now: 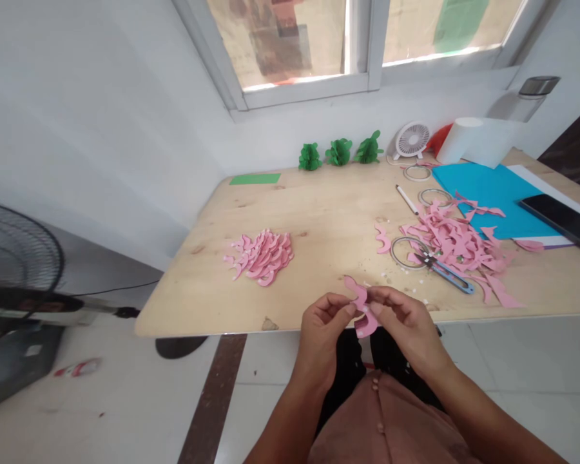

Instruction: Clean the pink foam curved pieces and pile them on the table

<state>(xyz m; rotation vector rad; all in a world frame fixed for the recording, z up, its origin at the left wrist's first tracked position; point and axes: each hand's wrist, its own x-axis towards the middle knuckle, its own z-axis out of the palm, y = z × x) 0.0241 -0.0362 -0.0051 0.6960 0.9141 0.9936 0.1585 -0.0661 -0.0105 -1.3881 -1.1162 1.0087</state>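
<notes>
A curved pink paper cutout (366,326) is held between my two hands at the table's front edge. My left hand (329,317) pinches its left side between thumb and fingers. On the other side, my right hand (402,320) grips it the same way. Small white spots show on the cutout. To the left lies a heap of similar pink cutouts (265,254). Right of my hands are blue-handled thread snips (447,274), resting by a roll of tape (408,252) and a pile of pink paper scraps (459,238).
Three green paper figures (339,153) stand along the wall beside a small white fan (412,140). A green paper strip (255,179) lies at the back left. Blue sheets (488,187), a phone (560,219) and a white marker (406,199) are on the right.
</notes>
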